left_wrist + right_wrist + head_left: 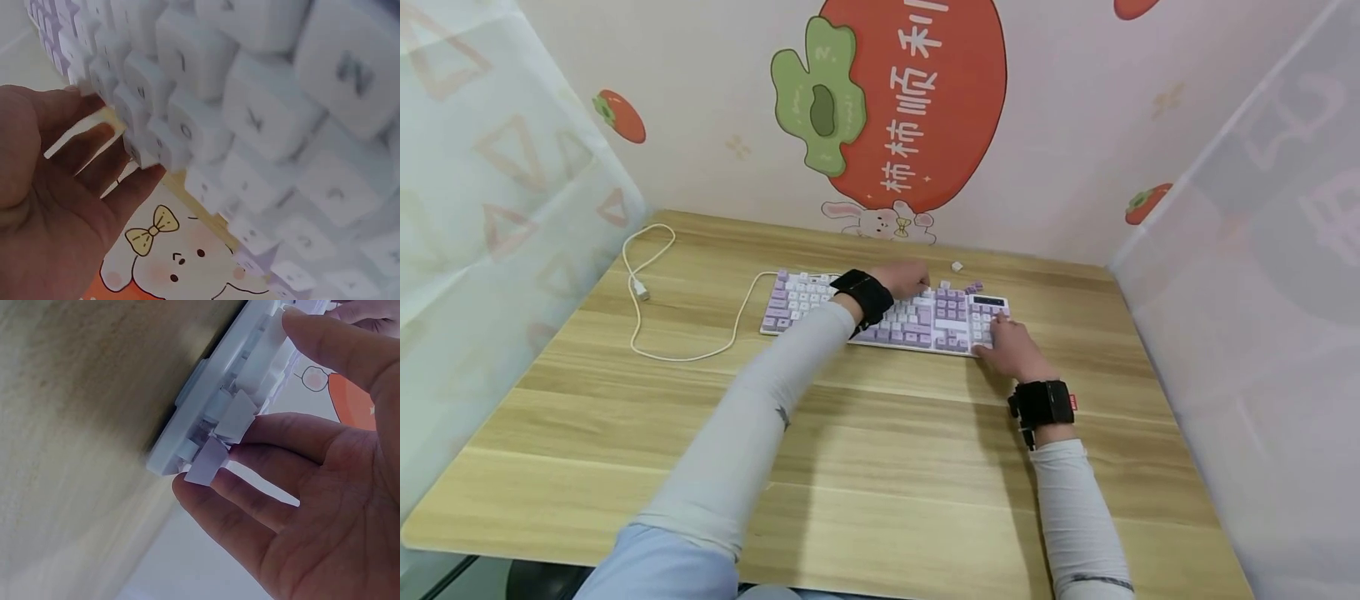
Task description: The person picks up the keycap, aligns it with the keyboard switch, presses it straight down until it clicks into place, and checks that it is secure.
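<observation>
A purple-and-white keyboard (951, 325) lies across the back of the table. My left hand (901, 277) reaches over its far edge with bent fingers. In the left wrist view, its thumb and index finger pinch a white keycap (80, 74) at the keyboard's edge, and the contact is partly hidden. The right hand (1017, 350) rests at the keyboard's right end, thumb near the front edge. Its fairly straight fingers touch a purple keycap (209, 464) and a white keycap (237, 419) in the right wrist view.
A loose white keycap (957, 267) lies behind the keyboard, with purple keycaps (973, 287) near its far edge. A white cable (688, 358) curls left to a plug (640, 289). The wooden table (880, 475) meets a printed wall covering (1052, 125).
</observation>
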Demonstrator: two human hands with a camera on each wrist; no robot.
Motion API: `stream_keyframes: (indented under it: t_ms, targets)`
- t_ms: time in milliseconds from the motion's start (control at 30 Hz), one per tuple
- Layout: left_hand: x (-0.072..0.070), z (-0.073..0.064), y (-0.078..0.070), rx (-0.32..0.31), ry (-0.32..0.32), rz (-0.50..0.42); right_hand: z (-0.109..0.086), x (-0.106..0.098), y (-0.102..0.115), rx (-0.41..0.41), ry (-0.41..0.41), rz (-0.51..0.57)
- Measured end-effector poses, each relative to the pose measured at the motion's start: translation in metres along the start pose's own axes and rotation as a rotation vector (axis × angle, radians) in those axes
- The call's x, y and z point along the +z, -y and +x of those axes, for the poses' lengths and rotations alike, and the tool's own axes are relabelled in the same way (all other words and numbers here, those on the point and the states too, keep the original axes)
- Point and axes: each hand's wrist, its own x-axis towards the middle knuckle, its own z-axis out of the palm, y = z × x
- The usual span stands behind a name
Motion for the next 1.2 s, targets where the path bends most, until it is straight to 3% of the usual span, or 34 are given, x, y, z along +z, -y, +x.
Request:
stream_keyframes:
  t_ms: [133,267,467,600,700,933,1067,1200]
  targets:
    - [0.003,0.002,-0.004,-0.075,0.015,0.041,0.000,-0.002,0.000,-0.001,0.003,-0.006]
    - [0.008,0.001,0.006,-0.070,-0.056,-0.001,0.000,-0.002,0.000,-0.004,0.006,-0.017]
    - [0.001,-0.009,0.029,-0.061,-0.285,-0.220,0.000,-0.001,0.000,0.002,0.016,-0.015]
    - [-0.010,-0.030,0.034,-0.050,-0.501,-0.354,-0.002,-0.001,0.002,-0.002,0.023,-0.008]
    - [-0.014,-0.044,0.037,-0.006,-0.632,-0.415,-0.003,-0.002,0.003,0.004,0.019,0.004]
    - [-0.011,-0.065,0.048,0.143,-0.770,-0.565,-0.003,-0.001,0.004,0.027,0.025,-0.012]
    - [-0.009,-0.077,0.051,0.127,-0.891,-0.662,-0.002,0.000,0.006,0.035,0.028,-0.028]
    - [-0.013,-0.094,0.044,0.106,-0.942,-0.755,-0.001,0.000,0.008,0.034,0.030,-0.029]
